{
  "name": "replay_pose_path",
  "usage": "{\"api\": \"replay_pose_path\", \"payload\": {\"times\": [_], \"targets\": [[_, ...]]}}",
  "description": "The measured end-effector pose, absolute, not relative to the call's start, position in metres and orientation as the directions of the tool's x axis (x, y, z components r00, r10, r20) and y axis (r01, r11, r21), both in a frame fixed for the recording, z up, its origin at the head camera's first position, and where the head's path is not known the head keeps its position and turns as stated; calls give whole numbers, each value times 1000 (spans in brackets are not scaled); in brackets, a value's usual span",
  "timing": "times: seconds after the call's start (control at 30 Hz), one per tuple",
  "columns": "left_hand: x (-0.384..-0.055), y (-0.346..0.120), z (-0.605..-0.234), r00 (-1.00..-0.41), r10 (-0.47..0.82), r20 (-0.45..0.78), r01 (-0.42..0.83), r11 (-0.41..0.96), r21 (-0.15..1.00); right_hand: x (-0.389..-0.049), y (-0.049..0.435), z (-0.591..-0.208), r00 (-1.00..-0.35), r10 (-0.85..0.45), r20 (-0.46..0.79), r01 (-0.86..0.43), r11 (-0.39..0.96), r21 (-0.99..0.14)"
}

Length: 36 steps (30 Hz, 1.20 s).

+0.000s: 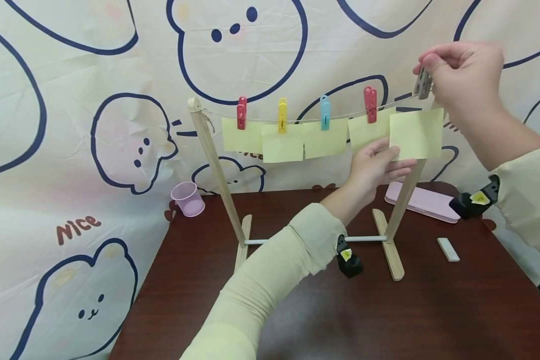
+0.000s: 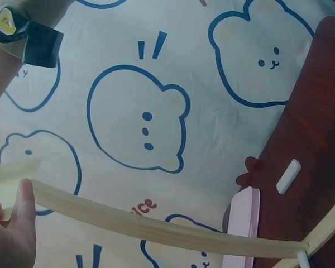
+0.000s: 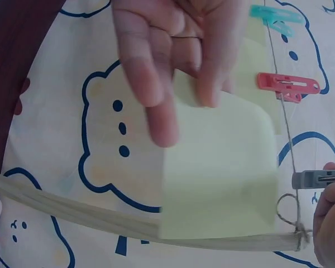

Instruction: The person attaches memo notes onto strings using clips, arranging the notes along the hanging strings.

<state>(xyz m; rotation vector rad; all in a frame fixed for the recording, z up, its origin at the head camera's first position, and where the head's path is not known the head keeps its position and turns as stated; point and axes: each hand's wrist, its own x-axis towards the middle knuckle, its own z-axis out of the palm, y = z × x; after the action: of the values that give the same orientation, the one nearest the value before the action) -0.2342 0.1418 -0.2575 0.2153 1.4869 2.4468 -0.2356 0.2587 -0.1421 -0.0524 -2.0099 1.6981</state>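
A pale yellow paper note (image 1: 418, 132) is pinched at its lower left corner between the thumb and fingers of my left hand (image 1: 369, 167). It stands before the right end of a thin string (image 1: 308, 121), overlapping the note beside it. My right hand (image 1: 470, 75) pinches a grey clothespin (image 1: 423, 82) above this note. In the right wrist view the grey clothespin (image 3: 312, 180) has its tip at the string, apart from the held note (image 3: 223, 178). Red, yellow and blue clothespins, such as the yellow clothespin (image 1: 282, 115), hold several notes along the string.
The string runs between two wooden posts, the left post (image 1: 218, 172) and the right post (image 1: 405, 202), joined low by a white rod (image 1: 364, 239). A purple cup (image 1: 188, 199), a pink case (image 1: 425, 202) and a small white block (image 1: 448, 249) are on the brown table (image 1: 364, 315).
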Motion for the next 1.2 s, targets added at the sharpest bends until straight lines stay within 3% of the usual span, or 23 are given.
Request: {"api": "replay_pose_path", "payload": {"times": [0.43,0.8,1.07,1.2], "targets": [[-242,143,-248,-952,306,-8,-152,-450,880,-234,263,-152,-912,277,303,-217,300,-929],[-243,142,-248,-939,343,6,-164,-464,871,-230,273,-155,-960,95,264,-205,402,-893],[-239,130,-262,-933,360,-11,-171,-416,893,-228,277,-159,-962,-6,273,-250,422,-871],[-234,116,-276,-911,411,0,-163,-361,918,-218,273,-166,-931,10,366,-320,465,-826]]}}
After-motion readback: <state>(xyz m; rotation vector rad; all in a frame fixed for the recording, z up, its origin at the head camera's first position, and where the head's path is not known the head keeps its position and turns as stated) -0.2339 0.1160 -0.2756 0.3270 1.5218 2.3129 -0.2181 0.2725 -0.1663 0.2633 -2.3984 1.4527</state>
